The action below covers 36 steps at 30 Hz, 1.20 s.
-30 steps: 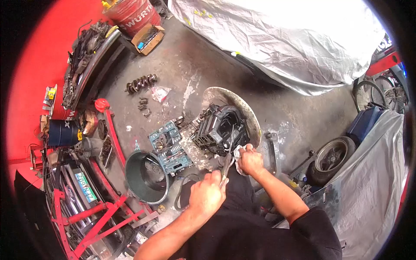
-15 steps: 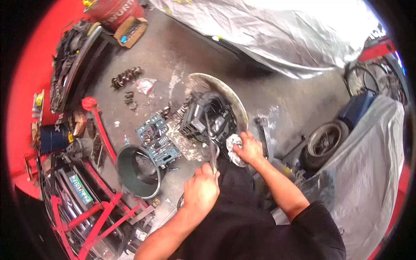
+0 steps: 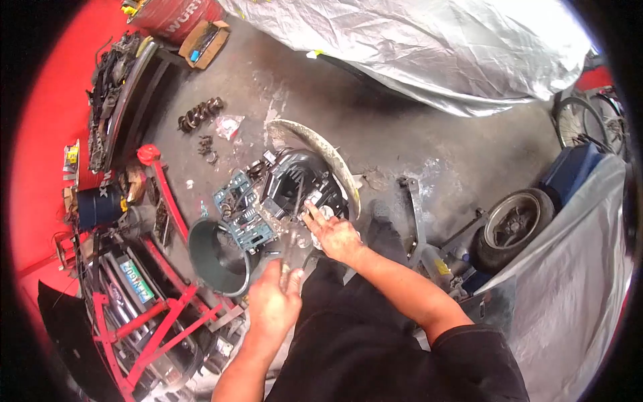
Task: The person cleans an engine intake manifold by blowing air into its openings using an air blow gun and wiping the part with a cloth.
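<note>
A dark, ribbed engine part sits in front of me, with a worn curved rim along its far right side. My right hand is over its near edge, pressing a crumpled white rag with the fingers partly stretched forward. Closer to my body and to the left, my left hand is closed around the end of a long metal tool. Motion smears the tool, so its kind is unclear. A teal tool case with sockets lies left of the engine part.
A dark green bucket stands beside the tool case. Red metal stands and car front parts are on the left. Coil springs lie on the floor. A wheel and a silver-covered vehicle are to the right and ahead.
My left hand has moved left and down, drawing the tool back from the engine part. My right hand has shifted left with the rag. The view has moved slightly too.
</note>
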Tool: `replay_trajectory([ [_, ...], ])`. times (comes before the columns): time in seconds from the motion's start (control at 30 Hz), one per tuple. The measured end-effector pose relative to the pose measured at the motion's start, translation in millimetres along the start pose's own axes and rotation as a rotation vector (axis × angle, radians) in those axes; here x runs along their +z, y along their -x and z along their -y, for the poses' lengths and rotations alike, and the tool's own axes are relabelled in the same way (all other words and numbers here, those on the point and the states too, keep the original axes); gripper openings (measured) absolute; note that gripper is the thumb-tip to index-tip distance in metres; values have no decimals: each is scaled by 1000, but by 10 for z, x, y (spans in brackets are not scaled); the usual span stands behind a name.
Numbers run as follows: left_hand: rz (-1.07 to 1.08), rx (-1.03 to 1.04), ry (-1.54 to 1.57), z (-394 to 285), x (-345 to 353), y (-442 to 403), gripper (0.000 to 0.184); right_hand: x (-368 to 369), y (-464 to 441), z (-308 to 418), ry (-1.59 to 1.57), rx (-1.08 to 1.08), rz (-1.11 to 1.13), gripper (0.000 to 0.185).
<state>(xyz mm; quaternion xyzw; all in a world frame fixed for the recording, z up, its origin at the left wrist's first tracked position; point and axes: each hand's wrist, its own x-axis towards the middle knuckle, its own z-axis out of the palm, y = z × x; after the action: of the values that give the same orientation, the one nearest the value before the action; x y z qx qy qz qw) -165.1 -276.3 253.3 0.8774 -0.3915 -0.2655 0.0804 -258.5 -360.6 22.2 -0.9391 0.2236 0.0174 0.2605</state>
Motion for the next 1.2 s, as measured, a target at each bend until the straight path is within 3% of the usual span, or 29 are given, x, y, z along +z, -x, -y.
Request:
replay_trajectory([
  [0.13,-56,-144,-70,-178,-63,-186,29,-84,-5,-179,-26,-57,93,77],
  [0.17,-55,-57,-188,-220,-34,-128,30,-60,-17,-189,-34,-68,102,78],
  [0.27,-19,-52,-276,-456,100,-49,30,-23,-39,-233,-36,-97,136,83],
  [0.4,-82,-63,-194,-526,167,-89,30,-87,-67,-286,-25,-105,191,83],
  [0.5,-9,-134,-133,-420,136,-152,33,-137,-81,-291,-22,-128,228,83],
  [0.77,119,-440,85,-576,-342,-548,36,-289,-111,-482,-158,-173,334,82],
  [0.93,22,-395,89,-410,87,-708,38,-98,-34,-653,-111,-307,157,88],
  [1.2,-23,-524,224,-284,164,-720,37,-231,2,-663,-157,-336,260,90],
])
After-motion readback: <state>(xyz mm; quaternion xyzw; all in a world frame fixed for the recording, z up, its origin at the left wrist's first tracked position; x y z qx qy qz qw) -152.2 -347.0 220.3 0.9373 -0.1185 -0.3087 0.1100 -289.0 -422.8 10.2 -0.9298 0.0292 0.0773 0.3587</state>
